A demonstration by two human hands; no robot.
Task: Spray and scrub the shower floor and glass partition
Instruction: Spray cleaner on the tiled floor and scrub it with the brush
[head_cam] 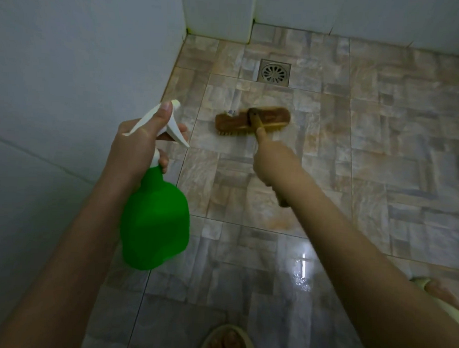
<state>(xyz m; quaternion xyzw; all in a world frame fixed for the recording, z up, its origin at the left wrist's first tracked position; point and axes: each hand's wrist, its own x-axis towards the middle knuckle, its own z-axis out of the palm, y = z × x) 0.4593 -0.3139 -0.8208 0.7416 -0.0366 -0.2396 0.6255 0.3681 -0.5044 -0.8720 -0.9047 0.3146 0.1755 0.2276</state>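
Note:
My left hand (139, 147) grips the neck of a green spray bottle (155, 223) with a white trigger head, its nozzle pointing away over the floor. My right hand (271, 163) is closed around the handle of a wooden scrub brush (251, 121). The brush head rests bristles-down on the tiled shower floor (380, 153), a little in front of the square metal drain (274, 72). A pale panel (70, 77) that could be wall or partition rises at the left; I cannot tell which.
White tiled walls (333, 13) close the far side. The floor nearest me is wet and glossy. My sandalled feet show at the bottom edge (226, 341) and at the lower right (437, 290).

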